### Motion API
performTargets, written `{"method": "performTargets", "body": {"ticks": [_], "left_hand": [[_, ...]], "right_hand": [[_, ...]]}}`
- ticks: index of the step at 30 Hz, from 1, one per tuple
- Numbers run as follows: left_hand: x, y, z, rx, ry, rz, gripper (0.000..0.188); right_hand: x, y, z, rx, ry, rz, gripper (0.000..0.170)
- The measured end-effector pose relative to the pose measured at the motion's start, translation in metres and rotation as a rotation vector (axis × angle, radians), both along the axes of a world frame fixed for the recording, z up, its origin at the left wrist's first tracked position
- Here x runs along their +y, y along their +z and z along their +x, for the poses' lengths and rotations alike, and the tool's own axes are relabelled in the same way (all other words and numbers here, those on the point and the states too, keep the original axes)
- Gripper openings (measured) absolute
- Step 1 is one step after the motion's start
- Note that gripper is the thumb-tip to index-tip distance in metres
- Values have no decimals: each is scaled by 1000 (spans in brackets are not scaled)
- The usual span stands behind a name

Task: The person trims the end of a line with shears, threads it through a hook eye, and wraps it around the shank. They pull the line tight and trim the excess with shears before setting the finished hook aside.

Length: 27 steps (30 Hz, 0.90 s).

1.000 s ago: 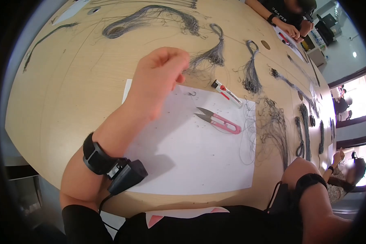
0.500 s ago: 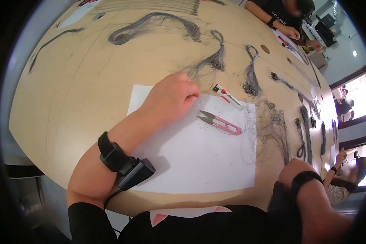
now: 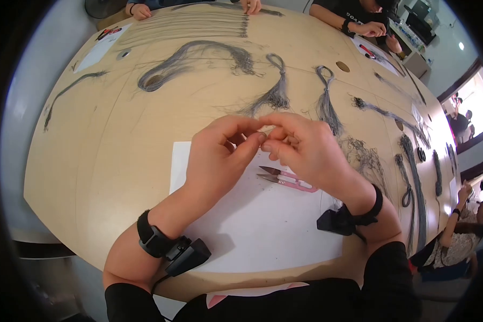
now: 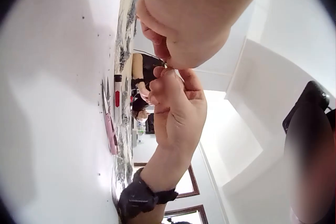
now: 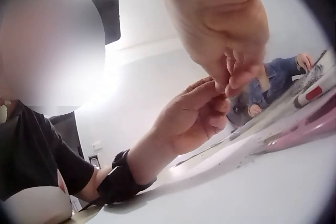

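Note:
Both hands meet over a white paper sheet. My left hand pinches something tiny and dark between thumb and forefinger. Against those fingertips, the thumb and forefinger of my right hand pinch too. In the left wrist view a thin fishing line trails from the pinched fingertips; its end is hidden by the fingers. Thread snips with pink handles lie on the paper below the right hand, blades pointing left. A white marker with a red patch lies beyond them, hidden by the right hand in the head view.
Looped bundles of grey line with small hooks lie beyond the hands, another bundle beside them. Loose tangled line spreads right of the paper. A long coil lies farther back. Other people work around the table.
My right hand has come up from the table's near right edge to meet the left. The left hand first lowered toward the paper, a hook hanging near it earlier; now its fingers touch the right's.

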State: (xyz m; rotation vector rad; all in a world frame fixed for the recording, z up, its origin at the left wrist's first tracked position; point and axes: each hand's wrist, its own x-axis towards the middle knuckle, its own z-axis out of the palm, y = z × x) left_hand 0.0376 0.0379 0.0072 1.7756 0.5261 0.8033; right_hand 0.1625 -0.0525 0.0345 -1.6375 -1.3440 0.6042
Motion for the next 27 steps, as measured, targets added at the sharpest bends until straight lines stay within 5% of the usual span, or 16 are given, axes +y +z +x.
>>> {"method": "performTargets", "body": {"ticks": [2,6,8,9,13,20,27], "left_hand": [[-2,-4,2,-134,4,-66,15],[-9,4,2,-282,115,-104,10],[-10,15,-7,120,-213,-492,11],[-19,15,-5,75,-247,-797,16],[-23,20,-7,-30,-222,-979,19],[-17,17,-7,-174,-189,-1043,19],[-18,9,-6,-157,-160,-674,21]], "right_hand": [[2,-5,9,-223,37,159,15],[-1,5,8,-74,-65,62,8],[-3,7,7,-88,-76,128,8],[-3,6,5,-84,-70,131,8],[-5,7,3,-425,15,344,5],[-13,8,-1,-618,146,363,6],[-15,19,2,-581,289,362,5]]}}
